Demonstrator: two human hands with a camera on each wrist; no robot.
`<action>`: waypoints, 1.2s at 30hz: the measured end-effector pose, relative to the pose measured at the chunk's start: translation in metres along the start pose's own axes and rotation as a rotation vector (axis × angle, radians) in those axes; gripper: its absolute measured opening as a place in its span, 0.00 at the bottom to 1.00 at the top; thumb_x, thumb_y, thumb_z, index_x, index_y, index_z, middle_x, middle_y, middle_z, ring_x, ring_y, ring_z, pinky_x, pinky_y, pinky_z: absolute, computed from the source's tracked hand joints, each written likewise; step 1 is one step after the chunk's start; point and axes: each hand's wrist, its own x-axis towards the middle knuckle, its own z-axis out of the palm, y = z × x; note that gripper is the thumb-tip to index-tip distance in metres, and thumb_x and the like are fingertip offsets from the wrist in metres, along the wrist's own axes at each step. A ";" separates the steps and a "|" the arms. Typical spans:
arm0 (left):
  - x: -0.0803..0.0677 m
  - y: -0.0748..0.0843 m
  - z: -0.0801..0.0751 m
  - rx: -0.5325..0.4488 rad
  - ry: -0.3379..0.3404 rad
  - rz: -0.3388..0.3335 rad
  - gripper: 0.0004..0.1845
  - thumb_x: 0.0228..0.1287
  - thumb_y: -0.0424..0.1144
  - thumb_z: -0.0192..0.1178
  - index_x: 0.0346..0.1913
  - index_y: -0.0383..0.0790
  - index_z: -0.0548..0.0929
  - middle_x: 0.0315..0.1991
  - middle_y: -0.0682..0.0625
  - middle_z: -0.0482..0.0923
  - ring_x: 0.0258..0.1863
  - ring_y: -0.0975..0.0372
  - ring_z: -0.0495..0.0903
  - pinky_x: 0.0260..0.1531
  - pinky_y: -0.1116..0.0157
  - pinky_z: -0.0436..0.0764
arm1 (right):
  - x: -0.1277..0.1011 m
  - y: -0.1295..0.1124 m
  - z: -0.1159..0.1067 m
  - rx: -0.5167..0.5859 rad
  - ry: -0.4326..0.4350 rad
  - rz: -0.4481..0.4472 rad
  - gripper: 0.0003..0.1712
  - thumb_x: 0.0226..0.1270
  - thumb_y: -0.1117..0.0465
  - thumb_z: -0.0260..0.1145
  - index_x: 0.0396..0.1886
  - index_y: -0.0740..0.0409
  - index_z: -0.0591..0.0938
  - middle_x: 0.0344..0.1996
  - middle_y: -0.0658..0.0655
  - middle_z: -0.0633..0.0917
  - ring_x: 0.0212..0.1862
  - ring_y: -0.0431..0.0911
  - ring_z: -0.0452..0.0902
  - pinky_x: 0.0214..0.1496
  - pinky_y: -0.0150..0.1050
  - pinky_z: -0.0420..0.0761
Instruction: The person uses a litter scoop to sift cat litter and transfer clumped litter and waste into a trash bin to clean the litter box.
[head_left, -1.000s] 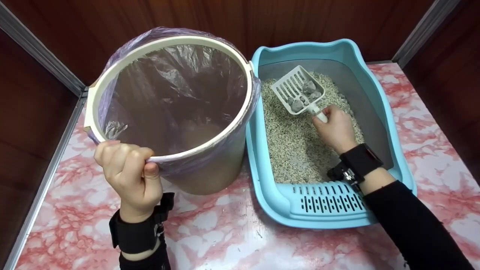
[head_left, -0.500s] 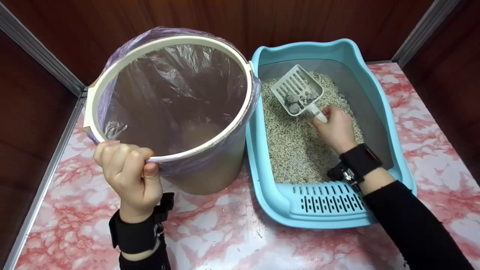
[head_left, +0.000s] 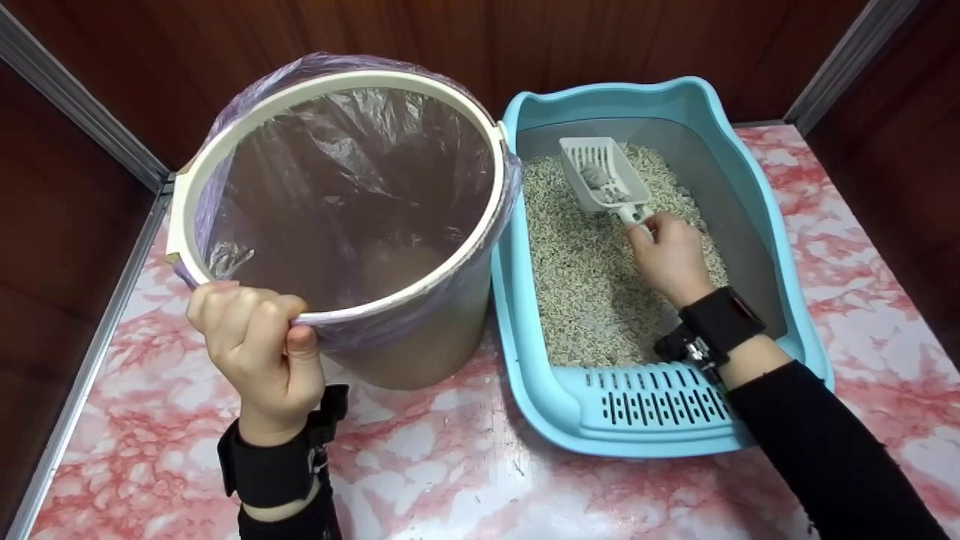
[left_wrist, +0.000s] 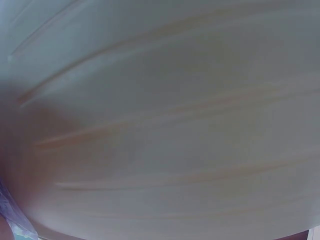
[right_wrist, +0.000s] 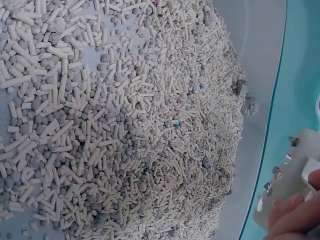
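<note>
A person's left hand grips the rim of a lined bin as the right hand pinches the handle of a slotted scoop, gray clumps inside, over the litter in a blue tray. Only the left wrist view shows the bin's ribbed side; the right wrist view reveals blue specks among pale, stick-shaped pellets.

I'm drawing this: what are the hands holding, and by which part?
The right hand holds the white scoop by its handle; the left hand grips the bin by its near rim.
</note>
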 end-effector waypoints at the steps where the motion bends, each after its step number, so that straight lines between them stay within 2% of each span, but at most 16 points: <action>1: 0.000 0.000 0.000 0.000 -0.001 -0.001 0.36 0.72 0.62 0.49 0.16 0.34 0.67 0.15 0.43 0.57 0.25 0.48 0.57 0.44 0.56 0.58 | 0.000 0.000 0.000 0.004 -0.004 0.001 0.19 0.77 0.54 0.52 0.37 0.66 0.80 0.16 0.48 0.69 0.15 0.37 0.59 0.20 0.35 0.61; 7: 0.000 0.001 0.000 -0.002 -0.004 -0.010 0.36 0.71 0.63 0.49 0.16 0.34 0.66 0.15 0.43 0.57 0.26 0.48 0.57 0.44 0.56 0.58 | -0.001 0.000 -0.001 0.013 -0.025 0.014 0.20 0.79 0.53 0.48 0.33 0.63 0.76 0.16 0.48 0.67 0.16 0.39 0.58 0.20 0.36 0.59; 16: 0.000 0.001 0.000 -0.001 -0.002 -0.006 0.36 0.72 0.62 0.49 0.16 0.34 0.67 0.15 0.43 0.57 0.26 0.48 0.57 0.44 0.55 0.58 | -0.001 -0.001 -0.002 -0.018 0.007 0.014 0.19 0.77 0.54 0.50 0.32 0.63 0.77 0.17 0.51 0.69 0.16 0.40 0.60 0.21 0.36 0.61; 23: 0.000 0.001 0.000 -0.002 0.001 -0.008 0.36 0.72 0.62 0.49 0.16 0.34 0.67 0.15 0.43 0.57 0.25 0.48 0.57 0.45 0.56 0.58 | -0.003 -0.001 -0.002 -0.067 0.036 0.030 0.20 0.73 0.55 0.57 0.45 0.71 0.78 0.32 0.64 0.81 0.28 0.50 0.72 0.31 0.38 0.70; 27: -0.001 0.001 0.000 -0.001 0.000 -0.010 0.36 0.72 0.62 0.49 0.16 0.34 0.67 0.15 0.43 0.57 0.25 0.48 0.57 0.45 0.56 0.59 | -0.003 -0.001 -0.003 -0.066 0.030 0.036 0.20 0.71 0.55 0.59 0.46 0.71 0.77 0.37 0.67 0.82 0.34 0.55 0.76 0.36 0.42 0.73; 30: -0.001 0.002 -0.001 0.001 -0.004 -0.009 0.36 0.72 0.62 0.49 0.16 0.34 0.67 0.15 0.43 0.57 0.25 0.48 0.56 0.45 0.56 0.59 | -0.003 0.000 -0.002 -0.067 0.025 0.038 0.20 0.70 0.55 0.61 0.45 0.71 0.77 0.37 0.66 0.82 0.34 0.54 0.76 0.36 0.42 0.74; 36: -0.001 0.000 -0.002 0.004 -0.018 -0.010 0.35 0.72 0.62 0.49 0.16 0.34 0.68 0.15 0.43 0.57 0.24 0.48 0.56 0.44 0.55 0.58 | -0.002 0.001 -0.002 -0.071 0.015 0.026 0.20 0.70 0.54 0.62 0.43 0.70 0.78 0.34 0.64 0.82 0.28 0.47 0.71 0.31 0.37 0.70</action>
